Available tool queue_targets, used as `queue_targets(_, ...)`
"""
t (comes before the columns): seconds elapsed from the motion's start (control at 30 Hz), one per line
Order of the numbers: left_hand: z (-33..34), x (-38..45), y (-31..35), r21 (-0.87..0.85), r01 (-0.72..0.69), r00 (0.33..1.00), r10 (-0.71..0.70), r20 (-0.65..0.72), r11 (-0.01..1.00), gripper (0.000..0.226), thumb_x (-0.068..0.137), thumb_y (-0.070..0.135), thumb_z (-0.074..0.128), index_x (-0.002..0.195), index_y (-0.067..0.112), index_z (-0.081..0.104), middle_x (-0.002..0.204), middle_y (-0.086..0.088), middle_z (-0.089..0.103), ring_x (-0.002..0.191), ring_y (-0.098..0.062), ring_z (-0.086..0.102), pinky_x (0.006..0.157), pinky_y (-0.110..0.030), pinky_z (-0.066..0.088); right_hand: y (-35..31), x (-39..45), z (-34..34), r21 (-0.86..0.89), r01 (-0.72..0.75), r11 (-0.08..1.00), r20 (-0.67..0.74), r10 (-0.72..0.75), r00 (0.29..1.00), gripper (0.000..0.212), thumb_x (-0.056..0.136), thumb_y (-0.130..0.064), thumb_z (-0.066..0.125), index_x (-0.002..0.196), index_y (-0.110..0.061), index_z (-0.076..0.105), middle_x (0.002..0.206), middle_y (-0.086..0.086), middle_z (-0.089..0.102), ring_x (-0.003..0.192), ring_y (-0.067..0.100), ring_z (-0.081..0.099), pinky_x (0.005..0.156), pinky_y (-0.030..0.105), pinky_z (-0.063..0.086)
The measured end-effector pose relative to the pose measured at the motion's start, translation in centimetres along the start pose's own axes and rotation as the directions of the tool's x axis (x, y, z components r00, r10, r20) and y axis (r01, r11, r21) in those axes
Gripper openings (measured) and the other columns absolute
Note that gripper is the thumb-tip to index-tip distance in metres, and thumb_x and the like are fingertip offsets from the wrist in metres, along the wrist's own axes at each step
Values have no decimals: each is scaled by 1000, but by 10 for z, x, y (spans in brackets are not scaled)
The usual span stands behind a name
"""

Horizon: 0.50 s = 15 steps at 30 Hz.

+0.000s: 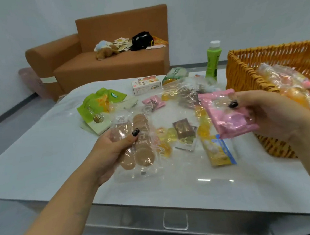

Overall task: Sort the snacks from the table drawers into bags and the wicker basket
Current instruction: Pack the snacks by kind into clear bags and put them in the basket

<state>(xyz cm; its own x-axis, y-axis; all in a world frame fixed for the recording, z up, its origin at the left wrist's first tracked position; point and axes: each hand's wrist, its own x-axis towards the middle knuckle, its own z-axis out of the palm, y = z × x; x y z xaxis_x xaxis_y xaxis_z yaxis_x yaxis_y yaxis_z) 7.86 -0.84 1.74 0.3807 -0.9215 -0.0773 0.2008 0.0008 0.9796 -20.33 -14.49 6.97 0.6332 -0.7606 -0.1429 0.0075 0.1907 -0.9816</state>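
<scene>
Left grip pinches a crinkly clear pack of round biscuits; right grip pinches a glossy pink packet beside the woven basket.

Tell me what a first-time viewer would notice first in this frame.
The eye goes to the two hands over the white table: the left hand grips a clear pack of round brown biscuits, and the right hand pinches a pink snack packet in mid-air. Next comes the orange wicker basket at the right edge, already holding wrapped snacks, then the loose scatter of packets between the hands and the green bottle at the back.
</scene>
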Motion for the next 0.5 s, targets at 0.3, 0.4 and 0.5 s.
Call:
queue_targets(0.3,-5,7,-8,36,23,1000,-23,15,999,26,70,11,72,93,5,62,76,-6,74,65,-14,71,61,-22,58,6,-7,-13,16,31,999,-62,-30,998,17,68,-15,69,66,1,62,52,6,57,42,11,54,48,22,48)
queue_targets(0.4,-2,6,-9,59,23,1000,-23,-8,998,28,65,16,74,91,7,66,79,-7,75,68,-16,72,66,-27,58,11,-3,-14,51,54,997,-70,-51,996,20,77,-7,58,93,3,65,68,10,71,54,14,67,50,23,57)
queue_targets(0.5,5,6,-10,84,40,999,-39,-5,996,43,64,23,84,99,5,67,83,-9,74,74,-21,69,74,-35,55,17,-1,-10,-15,-13,1000,15,13,1000,39,63,-10,73,98,5,68,81,15,73,64,20,71,58,27,60)
